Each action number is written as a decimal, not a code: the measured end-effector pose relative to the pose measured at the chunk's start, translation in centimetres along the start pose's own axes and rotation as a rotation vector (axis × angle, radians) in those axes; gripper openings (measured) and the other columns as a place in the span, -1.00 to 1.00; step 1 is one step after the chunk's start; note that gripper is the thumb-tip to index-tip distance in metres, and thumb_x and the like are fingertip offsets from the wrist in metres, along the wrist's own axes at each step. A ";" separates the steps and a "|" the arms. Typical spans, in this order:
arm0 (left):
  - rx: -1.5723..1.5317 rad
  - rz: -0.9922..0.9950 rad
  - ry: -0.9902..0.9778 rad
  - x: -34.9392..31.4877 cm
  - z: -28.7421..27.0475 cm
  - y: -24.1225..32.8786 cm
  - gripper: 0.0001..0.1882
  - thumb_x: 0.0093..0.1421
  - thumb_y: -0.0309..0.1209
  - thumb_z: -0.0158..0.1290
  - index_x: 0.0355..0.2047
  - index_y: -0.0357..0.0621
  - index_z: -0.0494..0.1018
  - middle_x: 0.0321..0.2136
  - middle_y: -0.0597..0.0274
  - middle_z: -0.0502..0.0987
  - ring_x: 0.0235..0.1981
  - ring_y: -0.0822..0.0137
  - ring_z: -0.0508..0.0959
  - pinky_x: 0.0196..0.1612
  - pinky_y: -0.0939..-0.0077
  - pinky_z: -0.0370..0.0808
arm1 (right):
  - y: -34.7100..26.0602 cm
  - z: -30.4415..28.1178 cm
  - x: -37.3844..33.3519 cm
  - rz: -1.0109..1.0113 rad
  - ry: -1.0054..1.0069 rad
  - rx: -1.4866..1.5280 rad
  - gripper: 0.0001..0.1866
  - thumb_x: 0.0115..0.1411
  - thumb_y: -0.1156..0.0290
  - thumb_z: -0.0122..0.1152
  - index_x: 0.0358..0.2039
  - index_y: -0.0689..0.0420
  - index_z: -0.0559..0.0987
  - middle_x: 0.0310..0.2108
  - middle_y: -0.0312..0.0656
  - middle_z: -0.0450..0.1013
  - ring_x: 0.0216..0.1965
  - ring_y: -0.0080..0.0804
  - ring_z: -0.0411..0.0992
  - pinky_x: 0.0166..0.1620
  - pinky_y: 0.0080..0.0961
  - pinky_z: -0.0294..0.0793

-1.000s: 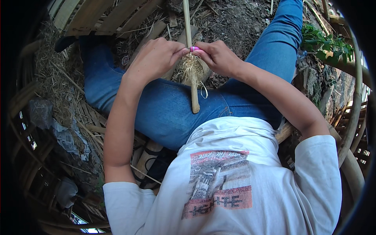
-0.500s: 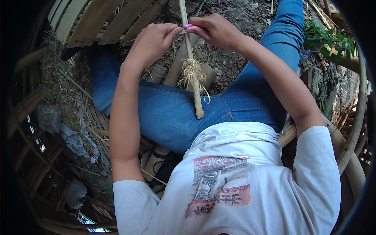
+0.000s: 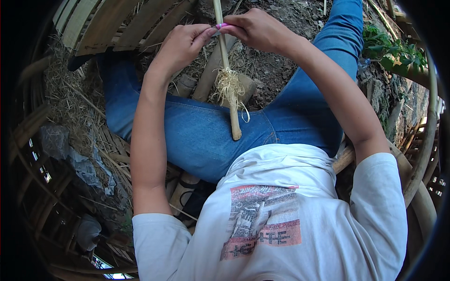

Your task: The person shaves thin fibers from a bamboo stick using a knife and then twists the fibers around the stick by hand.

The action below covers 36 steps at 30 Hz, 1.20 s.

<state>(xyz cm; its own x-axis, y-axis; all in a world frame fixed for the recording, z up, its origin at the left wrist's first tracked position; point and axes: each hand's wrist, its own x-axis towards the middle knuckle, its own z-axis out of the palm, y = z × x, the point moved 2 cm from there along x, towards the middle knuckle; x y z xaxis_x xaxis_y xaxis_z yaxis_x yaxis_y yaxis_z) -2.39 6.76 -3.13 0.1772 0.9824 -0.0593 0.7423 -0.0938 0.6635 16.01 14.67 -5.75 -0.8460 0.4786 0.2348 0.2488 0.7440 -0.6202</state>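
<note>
A pale wooden stick (image 3: 224,55) slants from the top of the view down to my thigh, where its blunt lower end rests. Thin curled shavings (image 3: 228,85) cling in a bunch around its lower part. Across the upper stick lies a small knife with a pink handle (image 3: 221,26). My right hand (image 3: 258,30) is closed around that handle, much of which the fingers cover. On the other side, my left hand (image 3: 183,44) pinches the blade end between thumb and fingers. Just a sliver of the blade shows between the hands.
Wooden slats (image 3: 110,28) stand at the upper left, close to my left arm. Cut bamboo pieces (image 3: 213,68) lie on the ground between my jeans-clad legs (image 3: 197,131). Dry straw and crumpled plastic (image 3: 91,168) are at the left; a leafy plant (image 3: 393,49) grows at the right.
Both hands, with the knife, have shifted slightly farther up the stick. The bunch of shavings stays in place on the stick, and the whole view has moved a little.
</note>
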 end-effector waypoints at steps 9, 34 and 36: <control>-0.075 -0.015 0.031 -1.3 1.2 -0.3 -0.72 0.33 -0.24 0.01 -0.14 -0.16 0.56 -0.61 0.10 0.46 -0.59 0.29 0.39 -0.44 0.36 0.36 | -1.7 -0.5 -0.7 0.025 -0.055 -0.088 -0.68 0.33 0.16 0.08 -0.24 0.17 0.59 -0.63 -0.02 0.45 -0.60 -0.09 0.45 -0.46 -0.19 0.42; -0.200 -0.026 -0.053 -6.4 4.1 1.1 -0.75 0.31 -0.28 0.02 -0.35 -0.24 0.52 -0.70 -0.03 0.36 -0.69 0.13 0.32 -0.54 0.26 0.28 | -5.2 1.0 -5.1 0.160 -0.171 -0.031 -0.65 0.29 0.07 0.10 -0.26 0.09 0.63 -0.60 -0.01 0.49 -0.51 0.06 0.48 -0.40 -0.09 0.48; -0.191 -0.013 -0.055 -6.3 3.9 1.1 -0.75 0.32 -0.29 0.00 -0.35 -0.24 0.50 -0.69 0.02 0.35 -0.67 0.21 0.29 -0.53 0.32 0.27 | -5.7 0.6 -5.0 0.205 -0.211 -0.038 -0.65 0.29 0.06 0.09 -0.23 0.08 0.62 -0.59 -0.01 0.49 -0.49 0.06 0.49 -0.37 -0.08 0.48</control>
<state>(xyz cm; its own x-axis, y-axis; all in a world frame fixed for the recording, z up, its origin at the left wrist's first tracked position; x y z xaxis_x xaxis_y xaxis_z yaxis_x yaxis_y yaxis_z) -0.10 -0.13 -4.95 0.2076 0.9724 -0.1062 0.6094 -0.0436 0.7917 18.57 7.80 -3.83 -0.8546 0.5162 -0.0561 0.4390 0.6606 -0.6090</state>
